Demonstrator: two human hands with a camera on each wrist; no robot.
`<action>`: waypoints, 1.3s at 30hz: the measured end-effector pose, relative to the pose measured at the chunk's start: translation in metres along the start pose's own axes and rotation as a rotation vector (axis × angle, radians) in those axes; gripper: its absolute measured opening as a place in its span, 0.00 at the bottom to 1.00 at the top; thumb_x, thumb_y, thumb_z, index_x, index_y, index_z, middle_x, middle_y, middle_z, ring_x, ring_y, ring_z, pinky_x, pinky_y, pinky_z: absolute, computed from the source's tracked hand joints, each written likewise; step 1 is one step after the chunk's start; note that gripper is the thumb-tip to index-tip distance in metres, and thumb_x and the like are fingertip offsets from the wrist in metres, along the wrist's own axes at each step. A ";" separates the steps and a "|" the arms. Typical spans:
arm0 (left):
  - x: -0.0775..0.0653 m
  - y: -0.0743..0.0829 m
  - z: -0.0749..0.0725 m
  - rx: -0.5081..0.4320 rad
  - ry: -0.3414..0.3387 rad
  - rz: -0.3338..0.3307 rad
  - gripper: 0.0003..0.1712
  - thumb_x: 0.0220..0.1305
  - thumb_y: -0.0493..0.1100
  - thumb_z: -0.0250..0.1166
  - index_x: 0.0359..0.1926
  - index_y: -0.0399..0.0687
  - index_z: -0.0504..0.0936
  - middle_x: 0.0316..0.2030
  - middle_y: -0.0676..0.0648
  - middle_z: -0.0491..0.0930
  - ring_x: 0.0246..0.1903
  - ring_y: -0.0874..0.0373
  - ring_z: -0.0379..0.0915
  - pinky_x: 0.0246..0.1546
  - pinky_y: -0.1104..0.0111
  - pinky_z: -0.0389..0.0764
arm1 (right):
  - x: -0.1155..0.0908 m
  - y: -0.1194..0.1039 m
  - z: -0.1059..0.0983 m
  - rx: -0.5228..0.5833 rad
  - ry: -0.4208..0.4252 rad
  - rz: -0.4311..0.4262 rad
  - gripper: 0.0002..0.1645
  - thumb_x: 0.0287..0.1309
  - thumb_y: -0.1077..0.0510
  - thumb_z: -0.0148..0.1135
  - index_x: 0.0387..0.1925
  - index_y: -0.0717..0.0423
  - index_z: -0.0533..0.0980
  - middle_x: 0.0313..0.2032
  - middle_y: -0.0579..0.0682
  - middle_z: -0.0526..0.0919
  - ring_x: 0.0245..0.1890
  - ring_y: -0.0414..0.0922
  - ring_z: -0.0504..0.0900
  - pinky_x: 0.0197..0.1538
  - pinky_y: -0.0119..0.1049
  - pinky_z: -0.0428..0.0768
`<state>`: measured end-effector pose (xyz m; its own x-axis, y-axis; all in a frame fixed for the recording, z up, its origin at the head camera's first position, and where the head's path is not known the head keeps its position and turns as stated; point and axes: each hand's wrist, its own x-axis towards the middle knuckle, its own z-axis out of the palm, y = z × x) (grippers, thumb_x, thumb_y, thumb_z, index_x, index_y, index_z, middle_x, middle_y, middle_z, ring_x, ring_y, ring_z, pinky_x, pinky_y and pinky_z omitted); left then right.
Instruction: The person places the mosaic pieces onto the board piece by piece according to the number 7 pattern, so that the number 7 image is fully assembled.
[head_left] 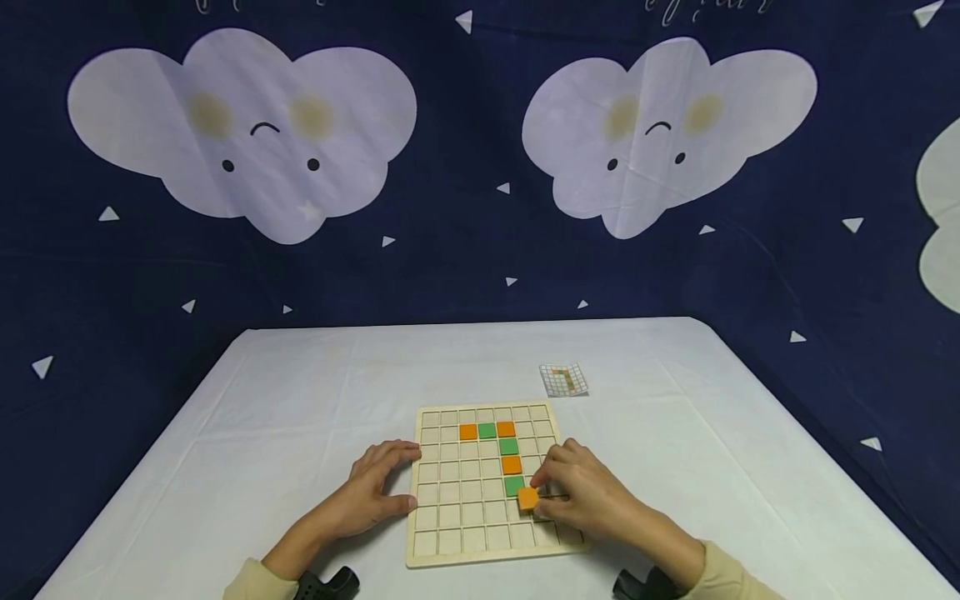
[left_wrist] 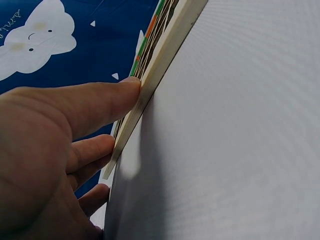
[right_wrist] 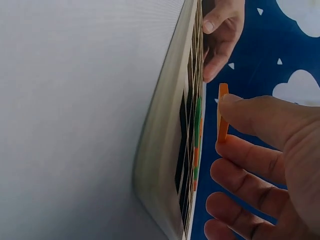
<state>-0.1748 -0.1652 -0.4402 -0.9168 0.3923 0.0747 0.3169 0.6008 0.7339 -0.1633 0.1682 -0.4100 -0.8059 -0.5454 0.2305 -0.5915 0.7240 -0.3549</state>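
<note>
A square wooden grid board lies on the white table, with three orange and three green tiles in it. They form a row near the far side, with an orange tile at its left end, and a column running down to a green tile. My right hand pinches another orange tile between thumb and index finger, raised over the board, just nearer me than that green tile. At the board's left edge, my left hand rests its thumb and fingertips, the fingers spread apart.
Behind the board's far right corner lies a small card printed with a grid and a coloured tile pattern. A dark blue cloth with clouds hangs beyond the white table. Dark wrist devices show at both wrists.
</note>
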 end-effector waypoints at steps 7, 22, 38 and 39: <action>-0.001 0.000 0.000 0.003 0.004 0.007 0.34 0.50 0.46 0.71 0.59 0.45 0.72 0.63 0.49 0.66 0.66 0.47 0.52 0.64 0.45 0.43 | 0.002 -0.002 0.004 -0.009 -0.005 -0.019 0.10 0.45 0.48 0.72 0.32 0.41 0.81 0.32 0.33 0.76 0.35 0.31 0.64 0.38 0.29 0.67; 0.001 0.002 0.000 0.005 0.008 -0.006 0.34 0.50 0.47 0.71 0.59 0.46 0.72 0.62 0.49 0.66 0.65 0.47 0.53 0.63 0.45 0.44 | 0.005 -0.006 0.007 -0.025 -0.019 -0.038 0.10 0.44 0.48 0.72 0.31 0.42 0.81 0.31 0.33 0.76 0.36 0.31 0.65 0.42 0.32 0.69; 0.000 0.001 0.000 -0.008 -0.006 -0.017 0.35 0.50 0.46 0.71 0.59 0.45 0.72 0.63 0.49 0.66 0.66 0.47 0.52 0.64 0.45 0.42 | 0.005 -0.008 0.010 -0.032 -0.020 -0.059 0.11 0.44 0.47 0.72 0.30 0.43 0.81 0.31 0.33 0.76 0.36 0.31 0.65 0.41 0.32 0.69; 0.000 0.001 0.000 -0.009 -0.006 -0.019 0.35 0.50 0.46 0.71 0.59 0.45 0.72 0.63 0.49 0.66 0.66 0.46 0.52 0.64 0.45 0.42 | 0.005 -0.008 0.010 -0.031 -0.020 -0.058 0.11 0.44 0.47 0.72 0.30 0.43 0.81 0.31 0.33 0.76 0.36 0.31 0.65 0.41 0.32 0.69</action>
<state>-0.1747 -0.1648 -0.4391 -0.9209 0.3855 0.0568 0.2976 0.6017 0.7412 -0.1625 0.1558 -0.4149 -0.7696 -0.5951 0.2315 -0.6381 0.7036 -0.3127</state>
